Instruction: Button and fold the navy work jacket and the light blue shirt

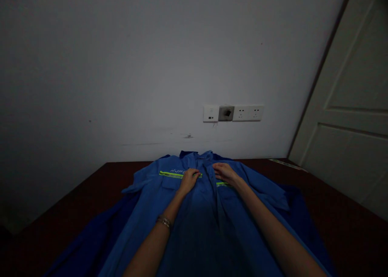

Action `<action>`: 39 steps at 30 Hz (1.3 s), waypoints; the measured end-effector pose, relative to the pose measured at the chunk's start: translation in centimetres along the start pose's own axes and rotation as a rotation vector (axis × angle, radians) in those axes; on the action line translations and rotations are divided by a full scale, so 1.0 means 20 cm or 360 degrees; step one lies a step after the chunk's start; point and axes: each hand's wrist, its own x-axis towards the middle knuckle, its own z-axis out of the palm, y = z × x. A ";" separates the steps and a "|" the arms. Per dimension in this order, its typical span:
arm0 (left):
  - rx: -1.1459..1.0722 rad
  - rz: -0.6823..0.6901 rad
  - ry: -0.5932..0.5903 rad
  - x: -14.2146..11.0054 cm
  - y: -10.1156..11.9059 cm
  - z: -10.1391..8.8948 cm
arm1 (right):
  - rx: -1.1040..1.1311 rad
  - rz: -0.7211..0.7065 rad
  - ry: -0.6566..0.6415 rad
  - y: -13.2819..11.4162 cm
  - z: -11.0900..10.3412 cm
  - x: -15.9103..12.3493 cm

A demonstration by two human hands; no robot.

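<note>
A blue work shirt [194, 212] with yellow-green reflective stripes lies spread face up on a dark red-brown table [342, 204], collar toward the wall. My left hand [189, 178] rests on the chest by the left stripe, fingers curled down onto the cloth near the front opening. My right hand [223, 172] lies just right of the opening, fingers bent and pressing on the fabric below the collar. A bracelet sits on my left wrist. Whether either hand pinches the cloth is hard to make out in the dim light.
The table stands against a pale wall with a row of sockets and a switch [233, 113] above the shirt. A white panelled door [354, 119] is at the right. A darker blue cloth [298, 200] lies under the shirt.
</note>
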 end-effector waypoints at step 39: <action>0.0376 0.0491 0.0155 -0.06 0.10 -0.05 | -0.0665 -0.0484 0.0472 0.06 0.16 0.06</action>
